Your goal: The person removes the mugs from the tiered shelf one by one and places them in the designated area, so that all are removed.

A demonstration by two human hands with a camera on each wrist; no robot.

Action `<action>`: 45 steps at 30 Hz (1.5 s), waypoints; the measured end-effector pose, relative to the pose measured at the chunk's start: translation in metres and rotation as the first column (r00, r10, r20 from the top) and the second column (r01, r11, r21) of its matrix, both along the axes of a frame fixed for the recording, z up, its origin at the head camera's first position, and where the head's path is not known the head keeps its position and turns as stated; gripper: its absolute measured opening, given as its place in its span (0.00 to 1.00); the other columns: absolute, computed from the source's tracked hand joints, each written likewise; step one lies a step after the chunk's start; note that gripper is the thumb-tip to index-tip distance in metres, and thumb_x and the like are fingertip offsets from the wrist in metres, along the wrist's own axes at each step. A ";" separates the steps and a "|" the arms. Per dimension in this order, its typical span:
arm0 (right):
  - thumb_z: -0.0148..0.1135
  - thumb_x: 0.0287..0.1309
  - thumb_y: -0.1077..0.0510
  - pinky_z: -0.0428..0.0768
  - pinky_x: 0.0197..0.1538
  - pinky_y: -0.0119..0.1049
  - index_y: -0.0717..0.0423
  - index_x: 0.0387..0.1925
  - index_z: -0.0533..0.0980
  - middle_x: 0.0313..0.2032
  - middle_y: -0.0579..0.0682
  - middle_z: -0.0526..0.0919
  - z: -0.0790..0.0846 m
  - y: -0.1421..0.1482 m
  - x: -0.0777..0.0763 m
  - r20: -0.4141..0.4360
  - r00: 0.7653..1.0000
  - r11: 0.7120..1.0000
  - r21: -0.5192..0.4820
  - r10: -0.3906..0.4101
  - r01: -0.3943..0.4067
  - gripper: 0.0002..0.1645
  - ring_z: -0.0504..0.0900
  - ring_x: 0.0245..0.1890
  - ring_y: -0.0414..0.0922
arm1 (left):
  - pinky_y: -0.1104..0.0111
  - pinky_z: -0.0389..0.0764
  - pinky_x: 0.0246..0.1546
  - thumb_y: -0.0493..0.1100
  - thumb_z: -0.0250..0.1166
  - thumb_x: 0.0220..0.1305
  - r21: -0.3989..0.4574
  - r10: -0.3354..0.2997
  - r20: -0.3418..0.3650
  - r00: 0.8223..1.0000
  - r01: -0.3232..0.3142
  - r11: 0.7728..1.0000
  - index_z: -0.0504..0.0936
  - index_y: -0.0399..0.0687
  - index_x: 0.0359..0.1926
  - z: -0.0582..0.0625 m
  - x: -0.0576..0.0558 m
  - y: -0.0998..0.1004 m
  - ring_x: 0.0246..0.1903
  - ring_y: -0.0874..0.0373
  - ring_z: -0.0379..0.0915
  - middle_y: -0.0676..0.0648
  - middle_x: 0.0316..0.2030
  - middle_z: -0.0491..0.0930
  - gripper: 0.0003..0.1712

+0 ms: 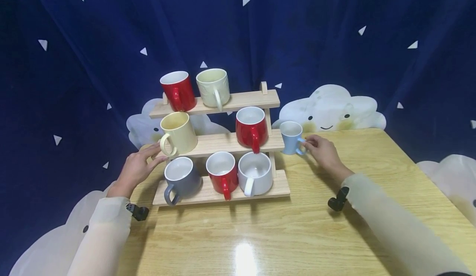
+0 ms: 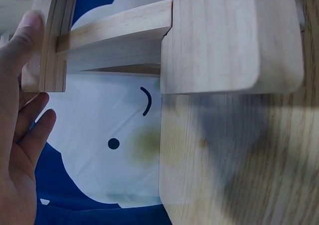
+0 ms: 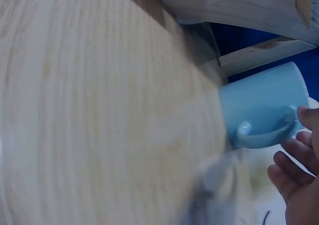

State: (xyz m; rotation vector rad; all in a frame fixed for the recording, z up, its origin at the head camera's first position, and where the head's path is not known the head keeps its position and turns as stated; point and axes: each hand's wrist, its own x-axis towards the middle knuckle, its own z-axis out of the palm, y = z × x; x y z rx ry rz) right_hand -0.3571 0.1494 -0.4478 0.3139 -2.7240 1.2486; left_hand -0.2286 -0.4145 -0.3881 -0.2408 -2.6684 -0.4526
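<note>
A light blue mug (image 1: pixel 290 140) stands at the table's far edge, just right of a three-tier wooden rack (image 1: pixel 217 144). My right hand (image 1: pixel 324 154) pinches its handle (image 3: pixel 269 137) between thumb and fingers; the right wrist view shows the mug's base against the tabletop. On the other side, my left hand (image 1: pixel 134 169) grips the left end of the rack's middle shelf, its thumb (image 2: pixel 31 28) on one face of the board and fingers on the other. Close to that hand, a yellow mug (image 1: pixel 182 137) sits on the same shelf.
On the top tier are a red mug (image 1: pixel 180 92) and a pale green mug (image 1: pixel 212 88). A second red mug (image 1: pixel 250 133) stands mid-tier right. The bottom tier bears a grey-blue mug (image 1: pixel 186 181), another red mug (image 1: pixel 223 174) and a white mug (image 1: pixel 256 177). A dark blue curtain (image 1: pixel 316 32) hangs behind.
</note>
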 end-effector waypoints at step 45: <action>0.56 0.63 0.31 0.69 0.63 0.54 0.57 0.61 0.75 0.56 0.57 0.79 0.171 -0.072 0.034 -0.289 0.877 0.847 0.489 0.383 -0.208 0.39 0.74 0.59 0.55 | 0.38 0.71 0.52 0.54 0.68 0.62 -0.001 -0.040 -0.032 0.999 0.040 0.999 0.79 0.48 0.61 0.002 0.001 0.001 0.53 0.33 0.74 0.40 0.60 0.75 0.29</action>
